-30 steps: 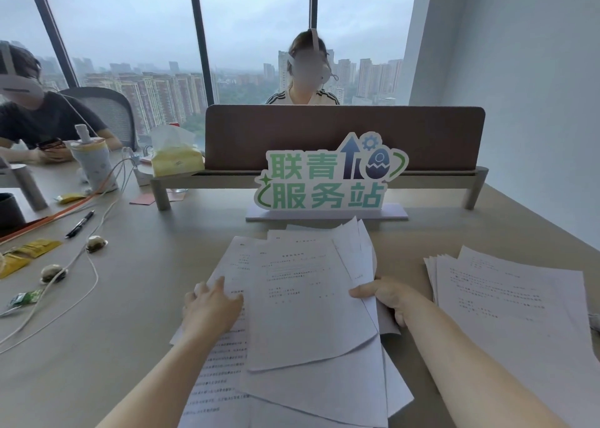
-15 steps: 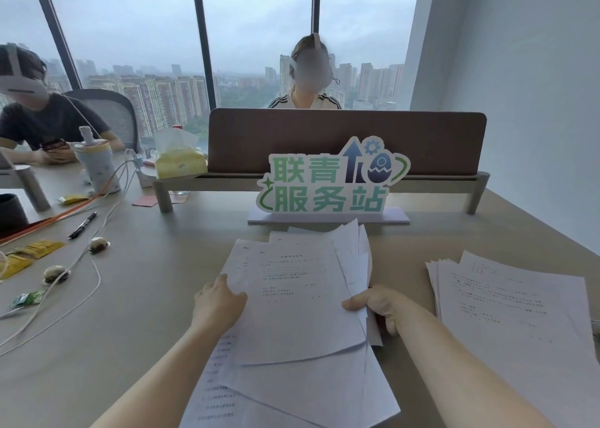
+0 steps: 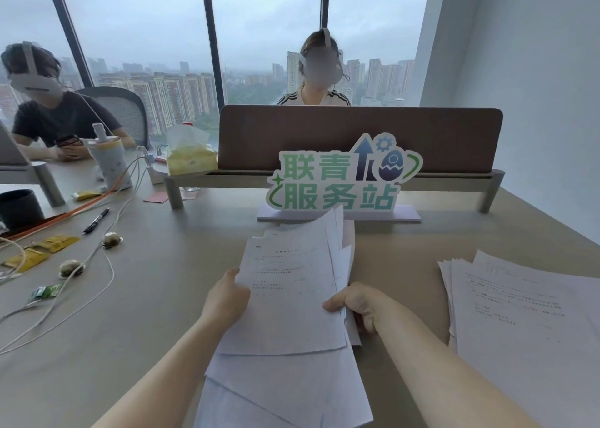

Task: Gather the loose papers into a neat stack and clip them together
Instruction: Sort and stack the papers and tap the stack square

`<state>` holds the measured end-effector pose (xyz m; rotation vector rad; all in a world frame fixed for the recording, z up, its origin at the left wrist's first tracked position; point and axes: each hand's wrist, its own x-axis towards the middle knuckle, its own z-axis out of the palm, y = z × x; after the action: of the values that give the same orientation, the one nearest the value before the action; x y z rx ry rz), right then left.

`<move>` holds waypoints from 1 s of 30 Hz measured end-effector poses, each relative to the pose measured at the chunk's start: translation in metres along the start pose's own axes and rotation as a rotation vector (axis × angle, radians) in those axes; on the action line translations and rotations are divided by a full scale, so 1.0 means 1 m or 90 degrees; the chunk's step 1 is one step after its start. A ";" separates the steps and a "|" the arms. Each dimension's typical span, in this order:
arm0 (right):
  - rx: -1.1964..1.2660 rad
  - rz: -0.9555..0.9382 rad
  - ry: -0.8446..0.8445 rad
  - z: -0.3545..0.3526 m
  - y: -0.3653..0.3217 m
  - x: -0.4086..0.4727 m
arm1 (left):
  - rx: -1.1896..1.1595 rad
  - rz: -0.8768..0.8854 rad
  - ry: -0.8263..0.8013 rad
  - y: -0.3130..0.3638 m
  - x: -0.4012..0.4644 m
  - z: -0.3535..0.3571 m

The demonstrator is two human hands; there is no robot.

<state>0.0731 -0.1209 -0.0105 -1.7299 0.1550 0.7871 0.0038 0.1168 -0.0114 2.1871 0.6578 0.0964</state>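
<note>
A loose pile of white printed papers lies in front of me on the grey table, its sheets fanned and skewed. My left hand grips the pile's left edge. My right hand grips the right edge, thumb on top of the sheets. The far ends of the sheets tilt up off the table toward the sign. A second pile of printed papers lies flat on the table at the right, apart from both hands. No clip is in view.
A green and white standing sign is just behind the papers, with a brown desk divider behind it. At the left lie cables, a black pen, yellow packets and a tissue box. Two people sit across.
Both hands have pushed inward from the sides, squeezing the spread sheets into a narrower pile. The far ends of the sheets have lifted off the table.
</note>
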 end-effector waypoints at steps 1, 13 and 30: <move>0.006 -0.012 0.007 -0.001 0.001 0.001 | -0.016 0.000 0.004 0.000 0.001 -0.001; 0.115 -0.284 -0.069 -0.028 -0.029 -0.041 | -0.537 -0.086 -0.204 0.006 0.008 -0.026; 0.155 -0.670 0.329 -0.030 -0.097 -0.085 | -0.666 0.310 0.051 0.108 -0.010 -0.055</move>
<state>0.0684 -0.1417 0.1203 -1.4611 -0.2934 -0.4359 0.0253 0.0942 0.1060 1.2694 0.0337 0.6321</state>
